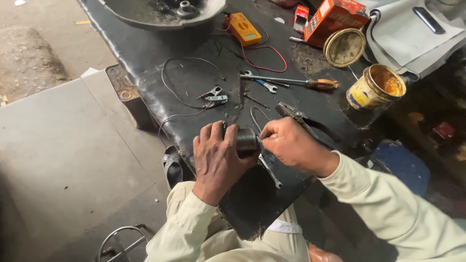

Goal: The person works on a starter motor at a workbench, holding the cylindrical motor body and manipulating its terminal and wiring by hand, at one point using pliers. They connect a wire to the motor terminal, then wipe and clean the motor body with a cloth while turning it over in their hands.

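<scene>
Cylinder, dark metal and probably heavy, stiff and greasy, lies on the black bench, clasped round its body by the left hand, while the right hand pinches a thin wire at its end.

Screwdriver behind pliers
</scene>
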